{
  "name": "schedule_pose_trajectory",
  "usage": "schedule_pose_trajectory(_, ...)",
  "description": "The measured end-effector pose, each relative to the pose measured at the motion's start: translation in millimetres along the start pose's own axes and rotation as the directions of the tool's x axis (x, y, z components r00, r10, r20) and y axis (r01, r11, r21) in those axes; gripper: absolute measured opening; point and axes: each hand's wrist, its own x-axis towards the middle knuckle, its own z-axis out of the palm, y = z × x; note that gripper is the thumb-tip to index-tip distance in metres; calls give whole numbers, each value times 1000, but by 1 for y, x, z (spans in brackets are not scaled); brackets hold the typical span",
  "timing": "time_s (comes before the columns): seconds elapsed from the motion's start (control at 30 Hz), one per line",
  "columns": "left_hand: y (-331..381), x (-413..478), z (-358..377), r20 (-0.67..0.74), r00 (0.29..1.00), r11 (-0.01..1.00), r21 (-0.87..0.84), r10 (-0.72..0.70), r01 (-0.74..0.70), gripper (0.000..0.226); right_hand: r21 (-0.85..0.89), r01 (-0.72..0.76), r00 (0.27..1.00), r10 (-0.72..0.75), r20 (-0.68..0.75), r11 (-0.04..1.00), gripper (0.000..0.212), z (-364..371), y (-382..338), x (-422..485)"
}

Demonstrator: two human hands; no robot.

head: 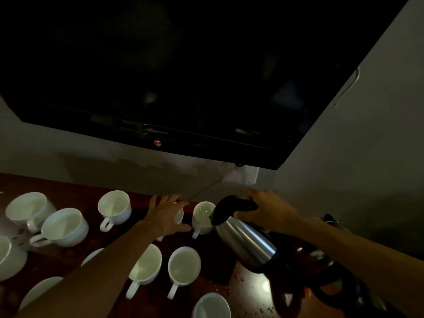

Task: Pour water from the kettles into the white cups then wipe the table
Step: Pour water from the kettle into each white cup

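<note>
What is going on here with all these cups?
A person is pouring water. The right hand grips the handle of a steel kettle, tilted so that its spout is over a white cup by the wall. The left hand rests with spread fingers on the neighbouring cup. More cups stand around on the dark table, and drops of water lie near the kettle, so no wiping has been done yet.

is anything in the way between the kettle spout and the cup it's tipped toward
Nothing visible. The kettle, held by the right hand, has its spout right at the open mouth of the cup. The left hand lies over the next cup to the left, clear of the spout.
</note>
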Motion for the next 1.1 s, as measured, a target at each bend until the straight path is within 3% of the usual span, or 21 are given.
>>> schedule_pose_trajectory(0.5,-3,-9,-8,2,1000,1000,23,-11,11,84,7,-15,1000,15,5,1000,28,6,5,-2)
schedule_pose_trajectory(0.67,-3,-15,-14,5,1000,999,40,-12,12,84,65,-14,1000,16,-24,998,22,6,7,-13)
schedule_pose_trajectory(0.8,-1,-20,-19,-11,1000,998,59,-14,15,84,70,-47,997,52,-63,996,37,14,15,-26)
schedule_pose_trajectory(1.1,11,-42,-28,-31,1000,998,65,1,1,84,158,-27,986,53,-158,987,34,24,14,-60)
